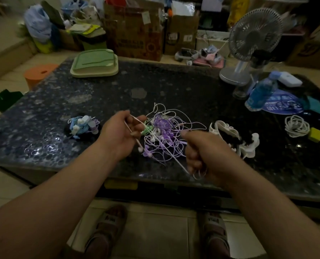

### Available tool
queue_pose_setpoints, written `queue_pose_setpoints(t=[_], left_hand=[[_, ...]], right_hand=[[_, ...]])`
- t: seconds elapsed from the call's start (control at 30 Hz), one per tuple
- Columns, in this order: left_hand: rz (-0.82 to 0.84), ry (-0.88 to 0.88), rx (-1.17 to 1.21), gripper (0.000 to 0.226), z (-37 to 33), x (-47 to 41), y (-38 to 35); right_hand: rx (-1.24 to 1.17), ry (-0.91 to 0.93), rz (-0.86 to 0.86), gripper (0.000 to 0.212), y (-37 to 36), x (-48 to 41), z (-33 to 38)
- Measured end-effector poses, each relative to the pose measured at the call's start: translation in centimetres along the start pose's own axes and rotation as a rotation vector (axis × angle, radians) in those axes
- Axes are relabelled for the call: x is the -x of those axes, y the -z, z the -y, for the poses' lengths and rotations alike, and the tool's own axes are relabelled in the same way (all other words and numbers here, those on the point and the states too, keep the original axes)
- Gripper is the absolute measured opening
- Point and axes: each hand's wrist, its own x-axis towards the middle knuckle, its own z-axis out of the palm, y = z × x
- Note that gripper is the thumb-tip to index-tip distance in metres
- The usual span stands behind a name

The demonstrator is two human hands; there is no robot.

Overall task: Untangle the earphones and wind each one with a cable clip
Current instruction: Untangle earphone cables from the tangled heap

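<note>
A tangle of white, purple and green earphones (164, 131) lies on the dark stone table (192, 94) in front of me. My left hand (120, 131) pinches a white cable at the tangle's left edge, and an earbud hangs below its fingers. My right hand (198, 154) grips the same white cable lower down near the table's front edge, so the cable runs taut between both hands. A pile of wound blue and purple earphones (82, 127) sits to the left. White cable clips (233, 137) lie heaped to the right.
A coiled white cable (296, 126) and a yellow block (315, 134) lie at the far right, near a blue bottle (261, 94) and a desk fan (248, 45). A green tray (94, 63) sits at the back left. Boxes and clutter stand behind the table.
</note>
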Motion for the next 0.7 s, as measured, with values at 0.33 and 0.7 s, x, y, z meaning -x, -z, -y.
queue_pose_setpoints(t=[0.33,0.7], left_hand=[[0.187,-0.070,-0.158,0.039,0.0,1.4,-2.2],[-0.003,-0.331,-0.695,0.022,0.0,1.6,-1.5]], right_hand=[[0.595,0.079,0.287,0.025,-1.1,0.3,-1.1],[0.375,0.317,0.034,0.027,0.1,0.1,-0.3]])
